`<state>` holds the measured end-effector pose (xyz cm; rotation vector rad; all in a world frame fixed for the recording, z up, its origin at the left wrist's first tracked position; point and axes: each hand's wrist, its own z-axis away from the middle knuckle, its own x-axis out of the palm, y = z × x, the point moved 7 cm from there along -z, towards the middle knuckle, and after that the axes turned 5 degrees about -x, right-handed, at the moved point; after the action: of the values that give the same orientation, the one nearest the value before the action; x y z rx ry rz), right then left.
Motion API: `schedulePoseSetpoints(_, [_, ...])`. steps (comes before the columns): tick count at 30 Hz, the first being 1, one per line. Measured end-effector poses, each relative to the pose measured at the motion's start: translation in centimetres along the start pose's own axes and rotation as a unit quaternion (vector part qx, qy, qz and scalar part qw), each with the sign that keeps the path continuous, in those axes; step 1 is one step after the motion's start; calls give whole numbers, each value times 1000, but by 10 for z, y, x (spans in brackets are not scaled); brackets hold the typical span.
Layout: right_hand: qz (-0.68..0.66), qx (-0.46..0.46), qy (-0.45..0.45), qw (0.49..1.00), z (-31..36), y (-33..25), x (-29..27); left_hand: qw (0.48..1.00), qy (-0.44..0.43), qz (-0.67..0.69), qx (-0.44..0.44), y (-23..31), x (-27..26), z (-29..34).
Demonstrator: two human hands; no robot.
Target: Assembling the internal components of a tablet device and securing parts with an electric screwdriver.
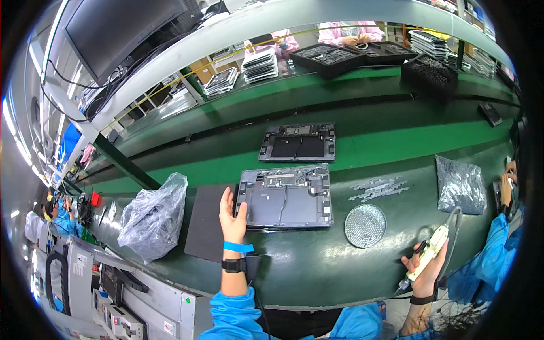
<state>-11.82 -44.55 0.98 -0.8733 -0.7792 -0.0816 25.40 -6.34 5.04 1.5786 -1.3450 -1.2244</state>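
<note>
An opened tablet-like device (294,204) lies in front of me, its circuit board, dark battery and cable exposed. At its left edge my left hand (233,218) is raised with fingers spread, holding nothing; whether it touches the edge I cannot tell. A dark flat panel (205,224) lies beneath and beside that hand. At the lower right, my right hand (428,269) is wrapped round a pale yellow electric screwdriver (430,249), its bit pointing down and left. Between the hands sit a round tray of small parts (365,226) and several grey metal strips (378,188).
A second opened device (297,141) lies farther back on the green belt (385,141). Crumpled clear plastic (153,218) is at the left, a silvery bag (460,185) at the right. A co-worker's hand (506,190) works at the far right. Black bins (429,73) stand behind.
</note>
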Motion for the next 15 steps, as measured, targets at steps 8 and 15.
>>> schedulePoseSetpoints(8, [-86,8,-156,984,0,19,121,993,-60,73,-71,-22,7,10])
schedulePoseSetpoints(15, [-2,-55,-209,976,-22,14,163,979,-55,117,-155,-18,7,18])
